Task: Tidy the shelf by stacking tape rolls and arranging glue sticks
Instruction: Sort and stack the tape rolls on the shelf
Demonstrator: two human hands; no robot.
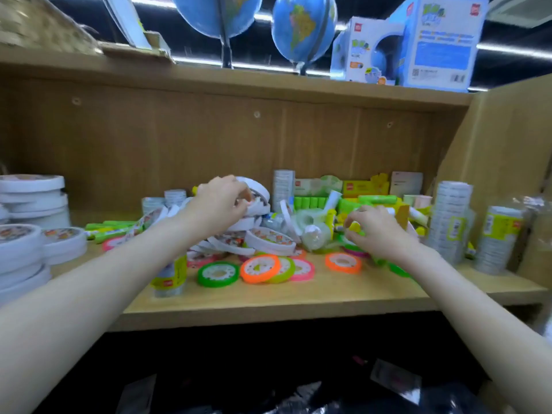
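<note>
A jumbled heap of white tape rolls point(263, 240) lies in the middle of the wooden shelf point(268, 303). My left hand point(219, 201) reaches over the heap and grips a white tape roll point(257, 186) at its top. To the right, my right hand point(376, 231) pinches a small yellow-capped glue stick point(355, 227) among green and yellow glue sticks point(379, 200). Flat neon tape rolls lie near the front: green point(218, 274), orange point(260, 268), pink point(304, 269) and another orange point(343, 262).
Neat stacks of white tape rolls point(27, 234) stand at the left. Wrapped columns of clear tape point(451, 219) stand at the right by the side panel. Boxes point(364, 186) line the back. Globes point(303, 28) sit on the shelf above.
</note>
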